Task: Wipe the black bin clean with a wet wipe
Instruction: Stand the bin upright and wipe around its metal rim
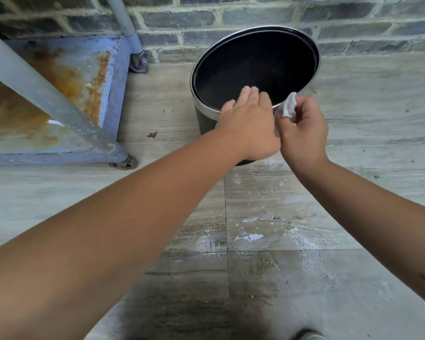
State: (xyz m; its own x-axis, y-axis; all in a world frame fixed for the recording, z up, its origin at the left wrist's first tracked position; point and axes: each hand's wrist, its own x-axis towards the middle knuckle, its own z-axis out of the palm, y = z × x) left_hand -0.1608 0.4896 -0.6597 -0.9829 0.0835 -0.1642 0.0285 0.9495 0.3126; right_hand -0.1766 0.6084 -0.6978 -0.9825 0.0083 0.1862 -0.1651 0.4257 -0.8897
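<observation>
The black bin [254, 67] with a silver rim stands on the tiled floor near the brick wall, tilted so its dark inside faces me. My left hand [249, 123] rests on the bin's near rim, fingers stretched over the edge and gripping it. My right hand [303, 128] is just to the right of it, beside the rim, fingers closed on a small crumpled white wet wipe [289, 106]. The wipe touches the rim's near right edge. My hands hide the lower front of the bin.
A rusty blue metal frame [113, 99] with grey pipe legs [47, 99] stands at the left on small feet. A brick wall [353, 28] runs behind the bin. The floor tiles show wet patches [250, 236] in front of me. A shoe tip [309, 336] shows at the bottom edge.
</observation>
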